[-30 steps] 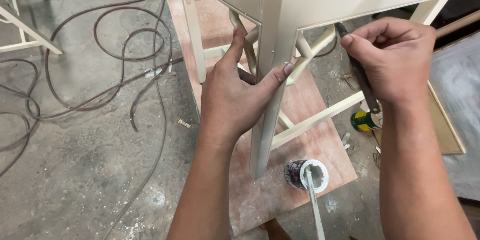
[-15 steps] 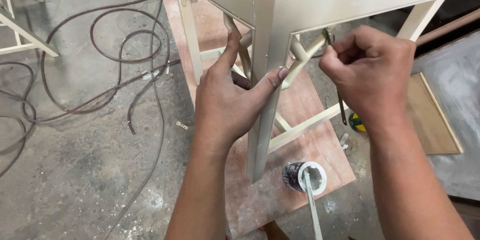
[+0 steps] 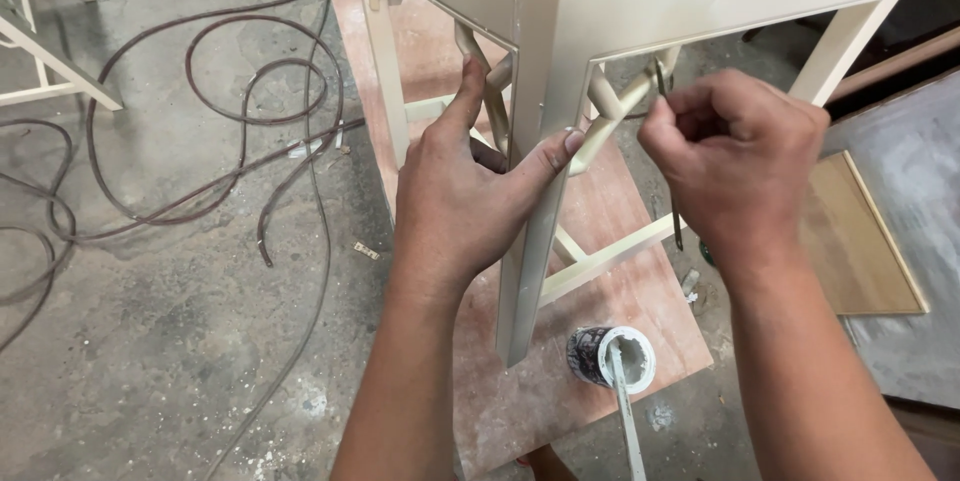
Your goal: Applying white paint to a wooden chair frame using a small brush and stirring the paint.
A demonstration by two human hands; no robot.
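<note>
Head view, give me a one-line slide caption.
Left hand grips a cream chair frame's leg while right hand holds a thin tool against its lattice.

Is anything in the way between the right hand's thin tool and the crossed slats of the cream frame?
Nothing visible blocks it. The right hand holds the thin tool right at the crossed slats, while the left hand grips the corner leg beside them.
</note>
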